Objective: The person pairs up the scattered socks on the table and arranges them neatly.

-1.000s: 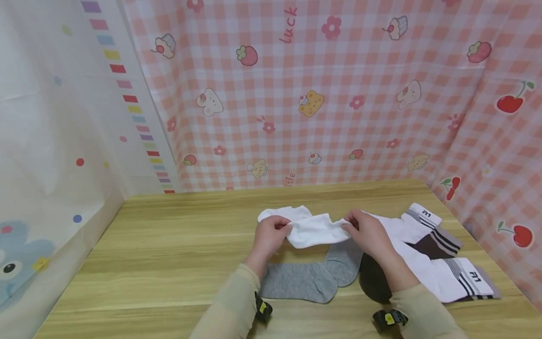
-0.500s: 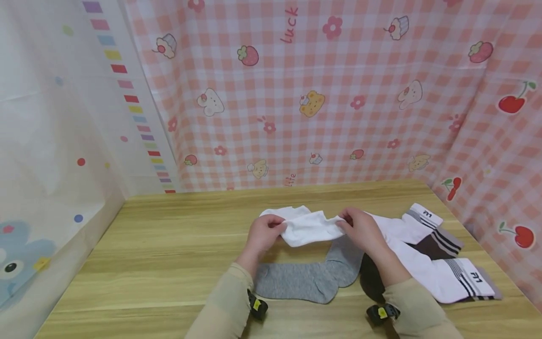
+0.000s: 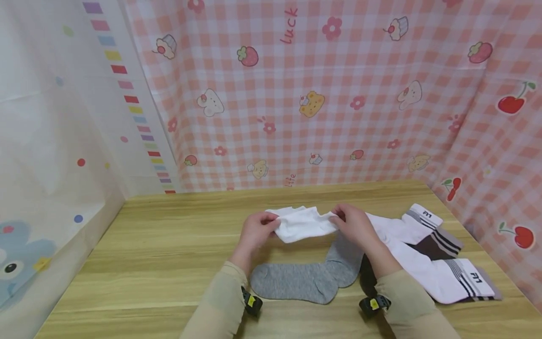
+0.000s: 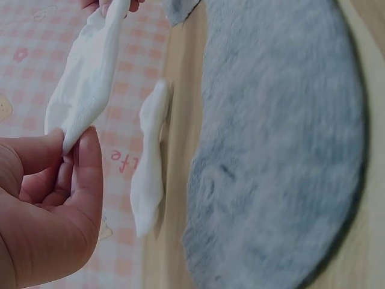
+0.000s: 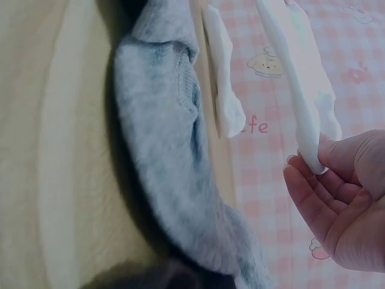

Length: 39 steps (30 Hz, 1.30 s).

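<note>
A short white ankle sock [image 3: 305, 227] is stretched sideways above the table, one end in each hand. My left hand [image 3: 256, 231] pinches its left end between thumb and fingers, and my right hand [image 3: 356, 227] pinches the other end. A second white sock [image 4: 148, 174] lies flat on the table behind it, mostly covered by the held one in the head view. Below the hands a long grey sock [image 3: 296, 281] lies bent, its foot pointing left; its upper part passes under my right hand.
To the right lie long white socks [image 3: 444, 280] with striped cuffs, overlapping dark brown socks [image 3: 432, 246] with striped cuffs. The wooden table [image 3: 169, 245] meets a pink checked curtain [image 3: 271, 94] at the back and a white curtain [image 3: 63, 117] at left.
Both hands have moved left and slightly up with the white sock stretched between them, so it now overlaps more of the white sock behind. The other socks have stayed put.
</note>
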Each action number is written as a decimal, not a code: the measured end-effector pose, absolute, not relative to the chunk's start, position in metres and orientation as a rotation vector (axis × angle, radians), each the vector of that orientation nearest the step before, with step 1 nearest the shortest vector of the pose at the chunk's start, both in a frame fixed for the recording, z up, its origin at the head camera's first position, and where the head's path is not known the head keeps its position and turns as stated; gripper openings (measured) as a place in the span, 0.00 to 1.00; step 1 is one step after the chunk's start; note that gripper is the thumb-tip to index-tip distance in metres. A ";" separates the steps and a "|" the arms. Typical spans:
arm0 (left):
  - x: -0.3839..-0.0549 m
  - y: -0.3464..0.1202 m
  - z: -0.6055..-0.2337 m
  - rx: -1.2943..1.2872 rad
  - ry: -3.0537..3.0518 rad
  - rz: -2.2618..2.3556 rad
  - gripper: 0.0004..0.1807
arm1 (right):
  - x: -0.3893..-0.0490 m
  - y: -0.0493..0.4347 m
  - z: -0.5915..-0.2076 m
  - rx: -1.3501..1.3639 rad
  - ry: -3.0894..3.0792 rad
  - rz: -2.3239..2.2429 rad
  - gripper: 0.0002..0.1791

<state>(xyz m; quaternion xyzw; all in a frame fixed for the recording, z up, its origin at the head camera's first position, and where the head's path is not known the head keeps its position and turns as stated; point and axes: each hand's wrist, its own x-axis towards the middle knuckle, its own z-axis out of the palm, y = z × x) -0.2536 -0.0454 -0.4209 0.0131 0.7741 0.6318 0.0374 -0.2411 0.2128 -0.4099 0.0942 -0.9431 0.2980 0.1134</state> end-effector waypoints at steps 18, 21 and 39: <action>-0.265 -0.061 -0.421 0.028 2.562 1.921 0.07 | -0.260 0.191 -0.409 0.279 -2.792 0.888 0.06; -0.267 -0.062 -0.419 0.009 2.653 1.850 0.06 | -0.263 0.189 -0.409 0.257 -2.807 0.879 0.06; -0.279 -0.070 -0.413 0.010 2.880 1.595 0.05 | -0.284 0.174 -0.417 0.232 -2.816 0.929 0.07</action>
